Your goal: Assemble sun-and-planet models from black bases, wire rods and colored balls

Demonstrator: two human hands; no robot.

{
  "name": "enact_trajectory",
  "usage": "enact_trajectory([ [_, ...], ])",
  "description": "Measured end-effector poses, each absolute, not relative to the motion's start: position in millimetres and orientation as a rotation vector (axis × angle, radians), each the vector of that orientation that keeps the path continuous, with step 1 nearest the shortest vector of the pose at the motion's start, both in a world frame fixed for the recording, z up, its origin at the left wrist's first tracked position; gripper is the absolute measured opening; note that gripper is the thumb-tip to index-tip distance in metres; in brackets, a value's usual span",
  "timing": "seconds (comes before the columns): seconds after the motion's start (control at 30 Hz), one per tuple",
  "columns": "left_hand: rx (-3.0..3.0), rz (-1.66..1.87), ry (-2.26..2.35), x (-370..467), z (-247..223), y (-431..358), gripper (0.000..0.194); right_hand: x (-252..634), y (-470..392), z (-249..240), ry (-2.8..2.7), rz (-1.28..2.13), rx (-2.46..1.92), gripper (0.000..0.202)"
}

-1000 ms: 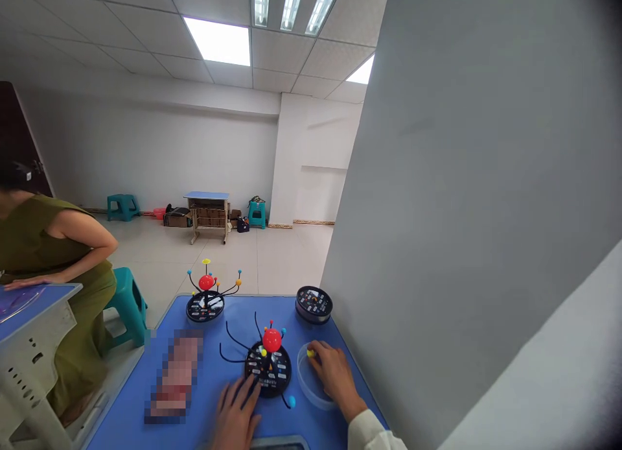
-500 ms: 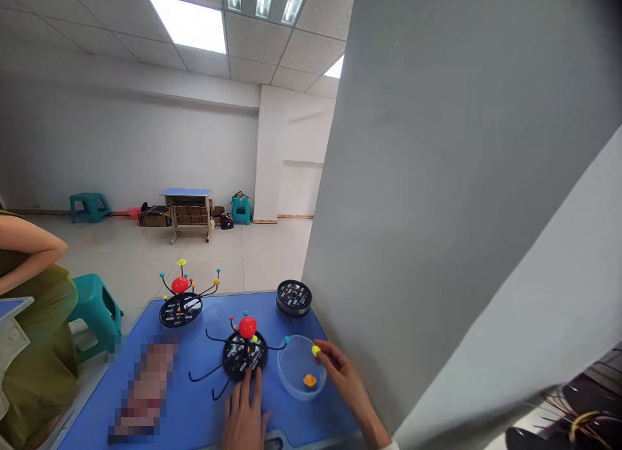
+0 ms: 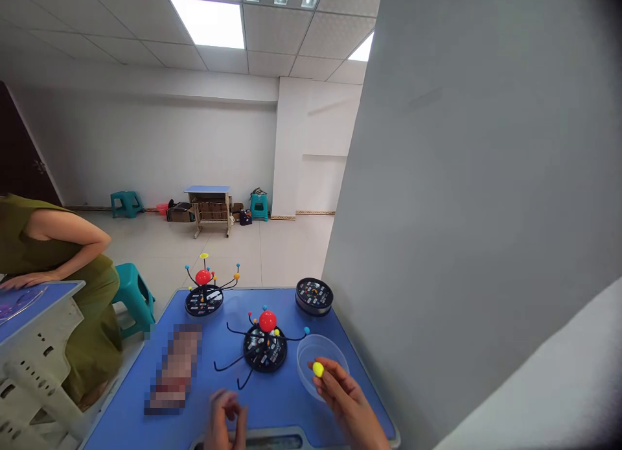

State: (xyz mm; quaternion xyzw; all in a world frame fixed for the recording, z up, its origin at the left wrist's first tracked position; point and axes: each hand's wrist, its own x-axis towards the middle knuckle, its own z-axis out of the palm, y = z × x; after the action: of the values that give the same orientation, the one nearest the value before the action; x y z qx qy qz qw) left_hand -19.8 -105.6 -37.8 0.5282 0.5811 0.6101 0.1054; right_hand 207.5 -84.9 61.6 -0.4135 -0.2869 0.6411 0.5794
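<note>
My right hand (image 3: 347,398) pinches a small yellow ball (image 3: 317,369) between thumb and fingertips, above the near side of a clear plastic bowl (image 3: 307,350). The hand hides part of the bowl's inside. My left hand (image 3: 226,417) is over the near edge of the desk, fingers loosely bent and apart, holding nothing. Ahead of both hands stands a solar system model (image 3: 265,349) with a black round base, a red ball (image 3: 267,321) on top and curved black arms. Blue, red, orange and yellow balls sit on some arms; the two arms toward the left front have bare ends.
A similar model (image 3: 204,301) with more balls stands at the back left of the blue desk (image 3: 204,372). A black round case (image 3: 314,297) is at the back right. A blurred flat item (image 3: 175,366) lies left. A grey wall (image 3: 437,242) borders the right; a person (image 3: 72,255) sits left.
My left hand has left the model's base and drawn back toward the desk's near edge. My right hand, with the yellow ball, has come nearer over the bowl. The view has turned left.
</note>
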Motion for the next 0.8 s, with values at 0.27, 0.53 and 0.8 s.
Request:
enact_trajectory([
  [0.27, 1.450, 1.469, 1.414, -35.9, -24.9, -93.4, 0.042, 162.5, -89.3, 57.9, -0.558, 1.649, -0.930, 0.045],
  [0.53, 1.427, 1.309, 1.368, -33.9, -11.9, -93.2, 0.042, 116.9, -75.4, 54.2, -0.898, 1.587, -0.970, 0.042],
  [0.8, 1.505, 1.363, 1.288, -28.9, -4.7, -90.6, 0.044, 101.1, -62.1, 53.1, -1.119, 1.557, -0.949, 0.040],
])
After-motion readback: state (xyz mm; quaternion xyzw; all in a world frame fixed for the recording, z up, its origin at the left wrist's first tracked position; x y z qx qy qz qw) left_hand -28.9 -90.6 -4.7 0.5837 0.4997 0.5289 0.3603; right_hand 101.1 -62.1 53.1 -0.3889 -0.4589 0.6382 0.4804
